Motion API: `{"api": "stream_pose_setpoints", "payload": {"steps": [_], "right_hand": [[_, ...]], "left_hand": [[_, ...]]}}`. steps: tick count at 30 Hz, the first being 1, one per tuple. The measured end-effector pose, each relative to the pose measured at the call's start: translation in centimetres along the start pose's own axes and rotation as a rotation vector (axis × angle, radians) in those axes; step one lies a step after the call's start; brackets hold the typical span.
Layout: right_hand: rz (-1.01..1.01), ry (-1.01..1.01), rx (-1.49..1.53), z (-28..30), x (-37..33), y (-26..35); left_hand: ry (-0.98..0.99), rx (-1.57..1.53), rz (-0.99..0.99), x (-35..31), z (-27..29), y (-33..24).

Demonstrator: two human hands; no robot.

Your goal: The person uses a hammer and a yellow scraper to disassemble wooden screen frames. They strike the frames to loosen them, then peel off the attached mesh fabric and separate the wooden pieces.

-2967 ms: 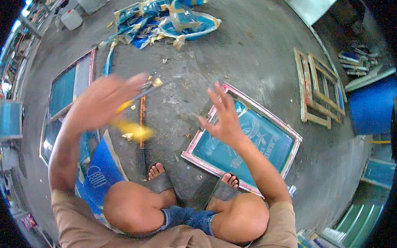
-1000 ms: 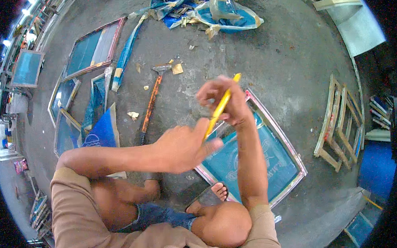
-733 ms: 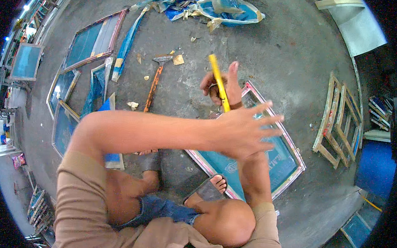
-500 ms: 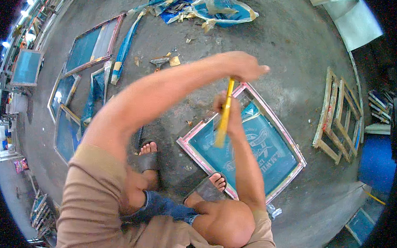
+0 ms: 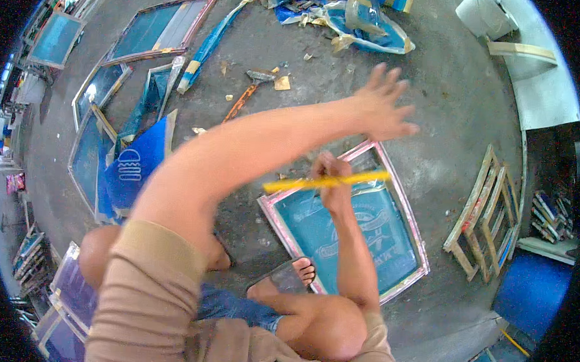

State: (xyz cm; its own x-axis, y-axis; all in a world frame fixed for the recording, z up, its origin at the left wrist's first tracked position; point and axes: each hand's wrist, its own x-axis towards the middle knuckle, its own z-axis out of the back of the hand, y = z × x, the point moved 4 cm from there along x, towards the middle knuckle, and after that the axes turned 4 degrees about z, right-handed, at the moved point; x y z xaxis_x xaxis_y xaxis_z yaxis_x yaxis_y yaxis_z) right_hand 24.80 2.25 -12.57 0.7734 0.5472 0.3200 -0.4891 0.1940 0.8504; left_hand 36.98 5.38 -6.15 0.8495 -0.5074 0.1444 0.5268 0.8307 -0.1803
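My right hand (image 5: 332, 181), fingers closed, grips the middle of a long narrow yellow strip (image 5: 370, 177). The strip lies crosswise in view, slightly blurred; whether it is tape or something stiffer I cannot tell. Beneath it, on the floor, rests a screen-printing frame (image 5: 404, 214) with teal mesh, a pale printed design and pinkish tape along its borders. My left hand (image 5: 387, 103) is stretched out beyond the frame's far corner, empty, with its fingers spread. My sandalled foot (image 5: 293, 275) is beside the frame's near left side.
An orange-handled scraper (image 5: 241, 101) lies on the floor beyond my left forearm. Several mesh frames (image 5: 105, 63) and a blue sheet (image 5: 144, 163) are at the left. Crumpled blue plastic (image 5: 371, 37) sits at the far side. Bare wooden frames (image 5: 487, 216) stand at the right.
My left hand has come away from the yellow strip's far end and its fingers have spread. The strip has turned from lengthwise to crosswise in my right hand. The whole view has shifted.
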Motion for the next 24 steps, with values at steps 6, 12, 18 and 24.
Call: {"api": "stream_pose_setpoints", "payload": {"steps": [6, 12, 18, 24], "right_hand": [[-0.381, -0.344, 0.351, 2.9, 1.4, -4.8], [-0.149, -0.137, -0.106, -0.9, 0.6, -5.1], [-0.042, -0.185, 1.037, 5.1, 0.3, -10.8], [-0.387, -0.620, 0.388, 1.7, 0.6, -11.8]], "left_hand": [[-0.430, -0.902, -0.030, -7.7, 4.4, 3.0], [0.080, -0.243, -0.671, -4.5, 7.8, -2.6], [0.136, -0.159, -0.084, -5.6, 6.6, 4.4], [-0.263, -0.397, -0.318, -11.9, 6.7, -4.3]]}}
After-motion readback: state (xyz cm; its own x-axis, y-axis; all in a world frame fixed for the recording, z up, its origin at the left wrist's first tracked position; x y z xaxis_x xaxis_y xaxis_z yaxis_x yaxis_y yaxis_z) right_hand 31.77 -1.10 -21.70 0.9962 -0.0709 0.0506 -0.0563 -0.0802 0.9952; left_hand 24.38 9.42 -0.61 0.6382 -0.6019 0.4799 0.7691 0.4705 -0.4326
